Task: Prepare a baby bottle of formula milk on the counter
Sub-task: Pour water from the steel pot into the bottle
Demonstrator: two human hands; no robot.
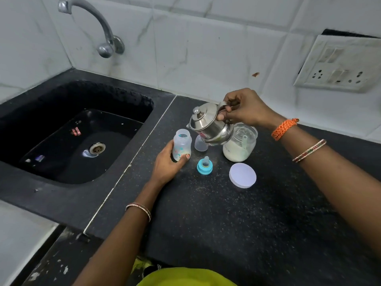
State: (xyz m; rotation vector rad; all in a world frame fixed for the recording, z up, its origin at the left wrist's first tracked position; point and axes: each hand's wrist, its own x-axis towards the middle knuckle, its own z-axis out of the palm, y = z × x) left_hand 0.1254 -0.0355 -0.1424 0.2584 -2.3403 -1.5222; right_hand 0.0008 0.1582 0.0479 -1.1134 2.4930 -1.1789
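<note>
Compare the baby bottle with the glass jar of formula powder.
The baby bottle is narrow, printed plastic; the glass jar is wider and plain. The bottle holds only a little white at its bottom, the jar much more powder plus a scoop. The left hand steadies the bottle; nothing touches the jar, which sits partly behind the steel pot held by the right hand. Both stand upright, uncapped.

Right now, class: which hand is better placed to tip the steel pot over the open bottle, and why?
The right hand: it grips the steel pot by its handle, spout tilted toward the bottle. The left hand is steadying that bottle on the counter.
</note>
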